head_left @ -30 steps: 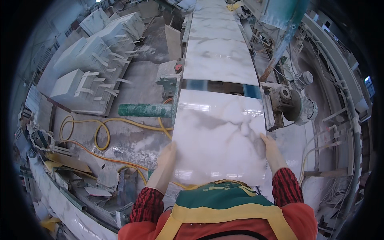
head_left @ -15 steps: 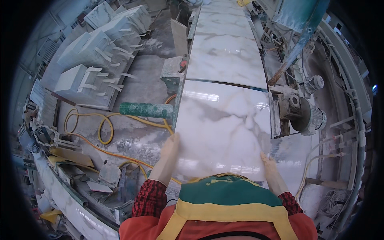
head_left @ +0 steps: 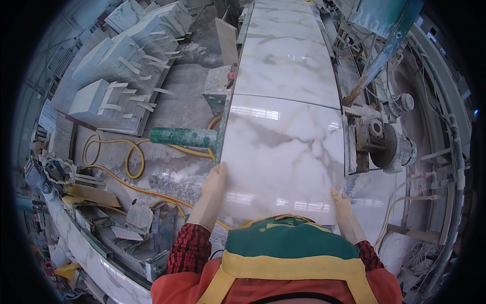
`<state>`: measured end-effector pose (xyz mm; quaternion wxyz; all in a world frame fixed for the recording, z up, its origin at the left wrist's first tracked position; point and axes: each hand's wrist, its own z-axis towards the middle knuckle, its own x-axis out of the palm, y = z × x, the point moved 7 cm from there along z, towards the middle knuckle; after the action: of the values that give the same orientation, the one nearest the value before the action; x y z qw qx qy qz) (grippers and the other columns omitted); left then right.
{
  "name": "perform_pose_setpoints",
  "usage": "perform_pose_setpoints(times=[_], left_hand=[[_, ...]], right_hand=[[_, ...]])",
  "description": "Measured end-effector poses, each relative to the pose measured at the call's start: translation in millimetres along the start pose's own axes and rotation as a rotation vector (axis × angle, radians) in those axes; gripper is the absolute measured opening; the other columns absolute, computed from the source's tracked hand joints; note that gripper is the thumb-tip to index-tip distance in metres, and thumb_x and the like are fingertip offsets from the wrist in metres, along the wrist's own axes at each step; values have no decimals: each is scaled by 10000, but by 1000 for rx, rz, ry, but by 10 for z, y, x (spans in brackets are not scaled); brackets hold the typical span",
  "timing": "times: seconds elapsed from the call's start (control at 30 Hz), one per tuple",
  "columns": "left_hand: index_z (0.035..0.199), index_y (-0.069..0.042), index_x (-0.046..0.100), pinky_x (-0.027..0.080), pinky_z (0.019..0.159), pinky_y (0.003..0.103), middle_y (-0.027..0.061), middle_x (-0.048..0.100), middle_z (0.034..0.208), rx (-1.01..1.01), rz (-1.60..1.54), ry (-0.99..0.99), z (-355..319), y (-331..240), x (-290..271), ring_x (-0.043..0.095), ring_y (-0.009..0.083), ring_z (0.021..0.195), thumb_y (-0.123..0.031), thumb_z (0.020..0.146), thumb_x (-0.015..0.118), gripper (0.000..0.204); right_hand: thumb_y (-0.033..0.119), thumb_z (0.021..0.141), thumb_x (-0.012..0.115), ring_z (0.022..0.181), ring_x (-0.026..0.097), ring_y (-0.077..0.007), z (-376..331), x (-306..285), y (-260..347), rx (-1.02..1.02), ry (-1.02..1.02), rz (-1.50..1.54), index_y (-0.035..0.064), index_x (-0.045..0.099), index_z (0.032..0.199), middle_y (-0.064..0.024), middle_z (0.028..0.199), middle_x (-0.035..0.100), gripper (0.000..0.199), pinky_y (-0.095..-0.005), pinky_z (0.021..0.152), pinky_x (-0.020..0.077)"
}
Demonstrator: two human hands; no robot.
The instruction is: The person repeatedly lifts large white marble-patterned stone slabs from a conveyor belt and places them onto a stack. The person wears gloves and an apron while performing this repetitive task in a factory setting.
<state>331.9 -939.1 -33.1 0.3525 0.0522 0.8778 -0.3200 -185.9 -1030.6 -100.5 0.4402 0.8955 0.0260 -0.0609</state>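
A polished white slab (head_left: 278,152) with grey marble-like veins lies flat in front of me, its near edge close to my green and yellow apron (head_left: 288,243). My left hand (head_left: 213,190) grips its left edge near the close corner. On the opposite edge my right hand (head_left: 345,210) holds the slab, slightly nearer to me; its fingers are partly hidden by the slab. Beyond it, a second veined slab (head_left: 286,71) lies on the conveyor line, and only a thin dark seam parts the two.
A motor with a gearbox (head_left: 379,139) stands right of the line. On the left, a green roller (head_left: 185,137) juts out over a yellow hose (head_left: 134,157) on the floor. Strapped slab stacks (head_left: 109,104) stand at far left, broken pieces (head_left: 139,218) at near left.
The near slab has slid away from me with both hands on it. The wide dark gap before the farther slab has narrowed to a thin seam.
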Motion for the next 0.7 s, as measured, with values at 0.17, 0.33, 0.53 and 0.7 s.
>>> perform_pose_setpoints(times=[0.17, 0.33, 0.53, 0.7], left_hand=[[1464, -138, 593, 413, 1143, 473, 193, 634, 1436, -18, 14, -4, 42, -67, -3, 573, 416, 1345, -647, 1042, 346, 706], [1491, -158, 577, 414, 1145, 450, 174, 629, 1457, -46, -23, 28, -29, -218, -43, 573, 396, 1356, -651, 1034, 378, 701], [1479, -141, 602, 387, 1165, 445, 189, 650, 1430, -125, -54, -52, 34, -134, 22, 566, 401, 1370, -677, 1017, 397, 736], [1502, -129, 576, 373, 1172, 450, 194, 640, 1444, -115, -50, -23, 51, -209, 14, 557, 413, 1376, -687, 1011, 390, 766]], right_hand=[[338, 944, 823, 987, 703, -213, -11, 53, 161, 5, -28, 4, -81, 642, 1302, -137, 1170, 733, 580, -351, 861, 576], [363, 940, 824, 962, 702, -208, 106, 8, 136, -35, 4, -35, -63, 642, 1316, -129, 1148, 737, 596, -344, 842, 574], [374, 927, 830, 969, 695, -215, 170, -4, 77, 20, 14, 23, -49, 636, 1336, -125, 1149, 732, 619, -344, 846, 568], [336, 908, 815, 997, 699, -259, 310, -111, 270, -279, -176, -213, -47, 618, 1353, -150, 1162, 725, 619, -394, 881, 567]])
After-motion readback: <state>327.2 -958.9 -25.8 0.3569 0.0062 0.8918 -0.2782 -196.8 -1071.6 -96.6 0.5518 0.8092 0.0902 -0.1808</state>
